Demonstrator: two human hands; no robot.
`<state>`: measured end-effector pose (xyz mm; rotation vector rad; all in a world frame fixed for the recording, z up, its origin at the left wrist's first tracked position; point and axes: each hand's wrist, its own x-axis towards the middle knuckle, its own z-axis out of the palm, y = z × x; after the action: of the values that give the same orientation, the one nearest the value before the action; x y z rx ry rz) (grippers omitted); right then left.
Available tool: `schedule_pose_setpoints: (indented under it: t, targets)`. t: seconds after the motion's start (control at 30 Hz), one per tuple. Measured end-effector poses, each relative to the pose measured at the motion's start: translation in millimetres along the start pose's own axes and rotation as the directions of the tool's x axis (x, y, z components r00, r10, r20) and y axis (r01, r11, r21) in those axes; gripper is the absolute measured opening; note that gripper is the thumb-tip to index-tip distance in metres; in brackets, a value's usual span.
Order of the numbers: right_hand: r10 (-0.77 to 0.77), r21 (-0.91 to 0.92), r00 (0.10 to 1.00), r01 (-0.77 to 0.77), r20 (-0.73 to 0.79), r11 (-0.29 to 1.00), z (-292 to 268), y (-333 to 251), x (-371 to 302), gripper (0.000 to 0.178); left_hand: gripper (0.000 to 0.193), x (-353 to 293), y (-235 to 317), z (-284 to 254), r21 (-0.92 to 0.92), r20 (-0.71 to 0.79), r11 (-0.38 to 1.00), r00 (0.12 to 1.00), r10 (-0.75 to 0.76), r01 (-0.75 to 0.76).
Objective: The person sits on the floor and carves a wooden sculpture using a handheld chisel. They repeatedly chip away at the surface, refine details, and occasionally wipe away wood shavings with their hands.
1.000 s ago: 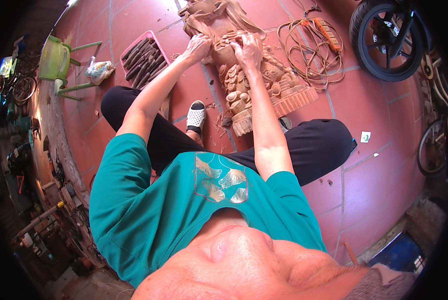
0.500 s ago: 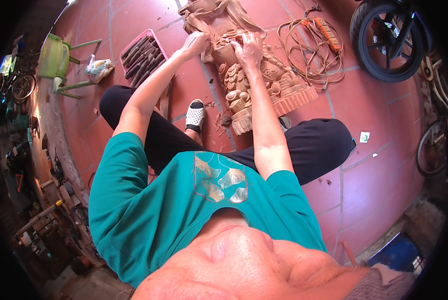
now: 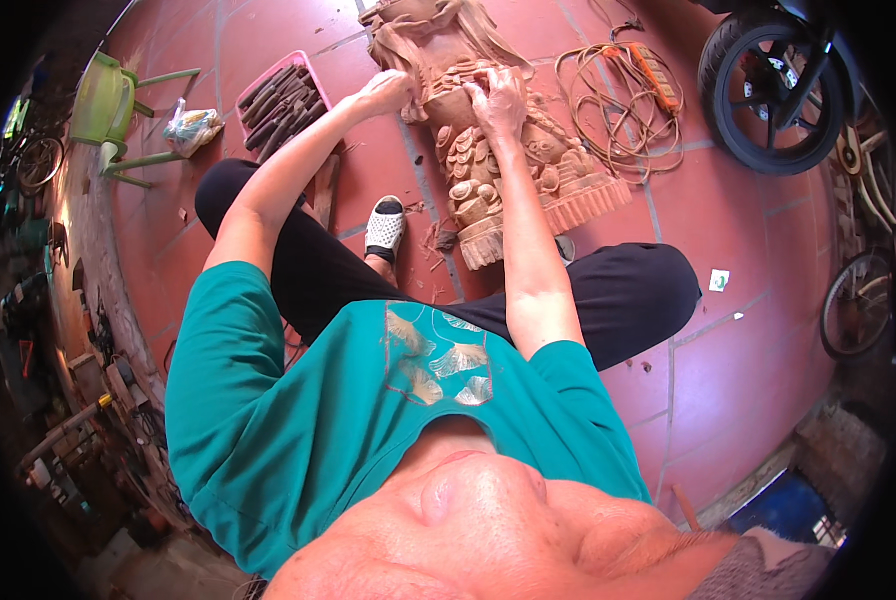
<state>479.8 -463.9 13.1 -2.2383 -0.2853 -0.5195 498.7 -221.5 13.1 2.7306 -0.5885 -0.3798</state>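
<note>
A reddish-brown wood carving (image 3: 475,190), thick with figures and round coin-like shapes, lies on the floor in front of me, its ridged base toward me. My left hand (image 3: 388,92) is curled closed at the carving's left edge; what it grips, if anything, is hidden. On the carving's middle rests my right hand (image 3: 498,100), with bent fingers pressed together at a carved detail. Anything held in them is too small or covered to name. Draped folds of carved wood (image 3: 458,25) extend beyond both hands.
Left of the carving, a pink tray (image 3: 303,62) holds several dark chisel-like tools. Past it are a plastic bag (image 3: 192,128) and a green stool (image 3: 103,105). An orange power strip (image 3: 656,78) with coiled cord (image 3: 613,125) lies right, near a motorbike wheel (image 3: 773,92). Wood chips (image 3: 433,238) litter the floor.
My left hand has shifted slightly left, and its fingers are drawn in more. My right hand stays at nearly the same spot on the carving. The whole view has moved a little.
</note>
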Motion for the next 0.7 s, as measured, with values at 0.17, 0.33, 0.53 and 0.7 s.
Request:
schedule_pose_setpoints:
  t: [0.17,0.33,0.53,0.7]
  targets:
    - [-0.030,0.000,1.000,0.030,0.002,1.000,2.5,0.6,1.2,0.025,0.019,11.7,-1.2,14.9,-0.013,-0.306,1.000,0.952,-0.027,0.024]
    - [-0.014,-0.004,1.000,0.014,0.016,1.000,1.1,-0.3,1.5,0.027,0.014,17.9,-8.6,30.9,0.162,-0.306,0.979,0.937,0.169,-0.123]
    - [-0.035,-0.019,0.999,0.035,-0.024,0.999,2.8,2.8,1.0,0.022,0.013,13.1,0.4,13.5,0.055,-0.025,0.996,0.997,0.077,-0.076]
    - [-0.054,0.000,0.997,0.054,-0.055,0.999,2.2,4.7,-0.5,0.023,0.020,8.5,11.9,-16.3,0.012,0.148,0.999,0.988,-0.044,0.043]
